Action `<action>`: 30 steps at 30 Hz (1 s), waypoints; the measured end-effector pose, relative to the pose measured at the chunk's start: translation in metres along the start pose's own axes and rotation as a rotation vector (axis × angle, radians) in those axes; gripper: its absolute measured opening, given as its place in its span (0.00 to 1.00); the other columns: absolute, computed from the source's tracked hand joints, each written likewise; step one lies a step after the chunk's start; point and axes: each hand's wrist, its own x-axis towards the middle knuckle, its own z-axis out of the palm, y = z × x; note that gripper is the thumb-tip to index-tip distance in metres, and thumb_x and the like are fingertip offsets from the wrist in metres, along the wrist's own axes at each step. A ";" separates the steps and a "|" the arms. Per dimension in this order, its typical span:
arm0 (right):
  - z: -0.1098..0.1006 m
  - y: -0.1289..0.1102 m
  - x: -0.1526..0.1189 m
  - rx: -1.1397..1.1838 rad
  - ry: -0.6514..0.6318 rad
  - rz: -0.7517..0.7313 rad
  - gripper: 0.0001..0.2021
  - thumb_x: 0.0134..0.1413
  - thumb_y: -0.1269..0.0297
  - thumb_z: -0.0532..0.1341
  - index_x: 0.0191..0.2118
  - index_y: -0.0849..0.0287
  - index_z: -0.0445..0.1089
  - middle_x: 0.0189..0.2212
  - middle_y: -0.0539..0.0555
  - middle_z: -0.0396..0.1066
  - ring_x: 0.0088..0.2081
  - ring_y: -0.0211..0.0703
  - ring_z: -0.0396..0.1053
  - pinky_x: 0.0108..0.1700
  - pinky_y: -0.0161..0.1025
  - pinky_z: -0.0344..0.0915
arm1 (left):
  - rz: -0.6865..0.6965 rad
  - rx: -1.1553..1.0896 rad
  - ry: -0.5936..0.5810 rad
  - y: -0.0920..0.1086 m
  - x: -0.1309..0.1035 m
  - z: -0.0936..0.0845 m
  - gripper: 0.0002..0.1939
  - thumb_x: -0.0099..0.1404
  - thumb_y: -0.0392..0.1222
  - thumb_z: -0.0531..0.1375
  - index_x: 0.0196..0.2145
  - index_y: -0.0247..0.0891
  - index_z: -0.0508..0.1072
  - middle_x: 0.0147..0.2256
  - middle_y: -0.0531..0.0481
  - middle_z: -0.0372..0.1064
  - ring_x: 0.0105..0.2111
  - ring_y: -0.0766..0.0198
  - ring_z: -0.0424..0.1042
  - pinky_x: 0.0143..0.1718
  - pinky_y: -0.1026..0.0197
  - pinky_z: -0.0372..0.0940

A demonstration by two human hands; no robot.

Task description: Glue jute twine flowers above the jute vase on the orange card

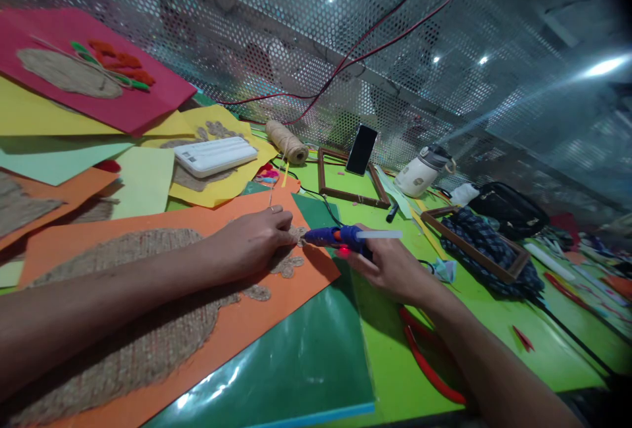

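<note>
My left hand [254,237] lies over an orange sheet [276,313], its fingers closed in a pinch at small twine shapes, with a strand of twine rising beside the ring. My right hand [382,260] is wrapped round a blue glue gun [340,236] with a white glue stick out of its back and a red light below. The gun's nozzle touches or nearly touches a twine loop [298,233] by my left fingertips. A large twine-covered shape [162,329] spreads under my left forearm, and smaller twine shapes [287,265] sit near its right end.
A twine roll [287,141], a white power bank [216,156], a wooden frame [353,199] with a phone [362,149] and a white bottle [419,171] stand or lie farther back. Red-handled pliers [429,365] are under my right forearm. Coloured sheets with crafts [162,95] lie left.
</note>
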 end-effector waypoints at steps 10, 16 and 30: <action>-0.001 0.006 0.001 0.043 0.037 -0.050 0.08 0.64 0.61 0.58 0.34 0.59 0.67 0.27 0.53 0.68 0.24 0.38 0.56 0.27 0.36 0.51 | 0.008 0.000 0.007 0.000 0.001 -0.002 0.16 0.72 0.36 0.53 0.28 0.39 0.76 0.29 0.47 0.63 0.30 0.61 0.61 0.27 0.57 0.48; -0.003 0.004 0.001 0.005 -0.029 -0.020 0.10 0.67 0.58 0.57 0.39 0.59 0.70 0.31 0.55 0.72 0.28 0.41 0.63 0.31 0.37 0.56 | -0.008 -0.013 -0.021 0.001 0.001 -0.002 0.16 0.72 0.36 0.53 0.29 0.39 0.76 0.29 0.47 0.63 0.31 0.61 0.62 0.28 0.56 0.49; -0.015 0.004 -0.004 0.005 0.014 -0.068 0.09 0.68 0.60 0.56 0.40 0.58 0.70 0.33 0.55 0.73 0.31 0.42 0.65 0.33 0.37 0.58 | 0.049 -0.019 -0.012 0.000 0.000 -0.005 0.13 0.71 0.34 0.54 0.35 0.39 0.78 0.32 0.45 0.69 0.34 0.59 0.66 0.31 0.58 0.58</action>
